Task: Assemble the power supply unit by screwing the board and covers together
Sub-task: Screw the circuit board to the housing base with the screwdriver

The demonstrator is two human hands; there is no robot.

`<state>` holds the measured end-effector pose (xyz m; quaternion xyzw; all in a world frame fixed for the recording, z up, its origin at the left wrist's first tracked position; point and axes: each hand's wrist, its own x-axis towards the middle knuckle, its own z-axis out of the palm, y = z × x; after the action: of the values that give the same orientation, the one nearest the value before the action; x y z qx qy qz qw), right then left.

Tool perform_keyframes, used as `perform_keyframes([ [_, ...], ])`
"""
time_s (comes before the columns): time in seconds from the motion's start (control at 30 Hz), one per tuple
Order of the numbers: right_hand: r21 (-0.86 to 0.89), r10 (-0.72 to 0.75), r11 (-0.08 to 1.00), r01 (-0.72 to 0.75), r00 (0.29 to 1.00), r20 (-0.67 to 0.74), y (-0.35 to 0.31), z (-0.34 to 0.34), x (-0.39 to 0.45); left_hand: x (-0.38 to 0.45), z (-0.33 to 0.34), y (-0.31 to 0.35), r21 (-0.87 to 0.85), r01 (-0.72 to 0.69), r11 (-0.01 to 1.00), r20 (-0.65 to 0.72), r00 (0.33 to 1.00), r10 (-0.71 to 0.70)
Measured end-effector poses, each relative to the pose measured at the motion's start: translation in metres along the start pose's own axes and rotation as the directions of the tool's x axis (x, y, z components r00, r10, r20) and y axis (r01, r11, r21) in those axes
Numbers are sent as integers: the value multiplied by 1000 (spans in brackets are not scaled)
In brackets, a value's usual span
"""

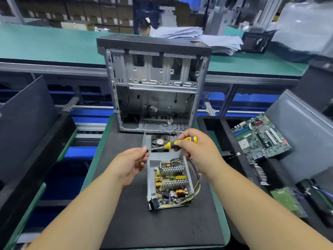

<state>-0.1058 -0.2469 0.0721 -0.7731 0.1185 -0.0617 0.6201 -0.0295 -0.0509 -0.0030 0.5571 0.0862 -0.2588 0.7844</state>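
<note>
Left hand (130, 164): your fingers (144, 150) are pinching together at the bare tip of the screwdriver (172, 145). Probably seating a screw there, but it's too small to tell. If so, it's sitting loose between your fingertips and the bit. Any jolt and it's dropping straight down.

Directly under that pinch: the open power supply unit (171, 184) is lying on the black mat (126, 204) on the table (219, 210), just below and between both hands. Board (173, 184) exposed, heatsinks, coil and capacitors facing up. A dropped screw is likely landing among those parts, hard to fish out, and a short risk if left inside.

Fan cover (158, 143) is lying flat just beyond your fingertips, under the shaft; not yet on the unit. Its grille openings are another place a loose screw could vanish.

Right hand (196, 150): your fingers are curling round the yellow-and-black handle, holding the tool level in the air, tip pointing toward your left fingers. A push along the shaft is driving the tip into your fingertips.

Loose wire bundle (197, 179) is trailing off the unit's right side, beneath your right wrist. Risks: the wrist snagging it as you lower the tool, or wires getting pinched under the cover.

Farther right, well apart from your fingers: a motherboard (260, 137) is leaning in a tray. Not in play.
</note>
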Motion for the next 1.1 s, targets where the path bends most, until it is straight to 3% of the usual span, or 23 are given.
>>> perform_keyframes([
  [0.13, 68, -10, 998, 10, 1000, -7, 13, -33, -16, -12, 25, -9, 211, -141, 967, 29, 990, 138],
  [0.33, 207, 37, 978, -20, 996, -79, 33, -79, -40, -40, 58, -22, 452, -360, 816, 191, 933, 306],
  [0.43, 239, 31, 971, -15, 997, -66, 39, -96, -59, -56, 72, -29, 475, -421, 773, 182, 906, 382],
  [0.7, 216, -36, 975, 55, 995, -91, 31, -127, -103, -87, 114, -41, 227, -264, 937, 119, 963, 242],
  [1.1, 155, -71, 983, 95, 985, -154, 36, -133, -120, -83, 114, -51, 329, -185, 926, 202, 972, 122],
])
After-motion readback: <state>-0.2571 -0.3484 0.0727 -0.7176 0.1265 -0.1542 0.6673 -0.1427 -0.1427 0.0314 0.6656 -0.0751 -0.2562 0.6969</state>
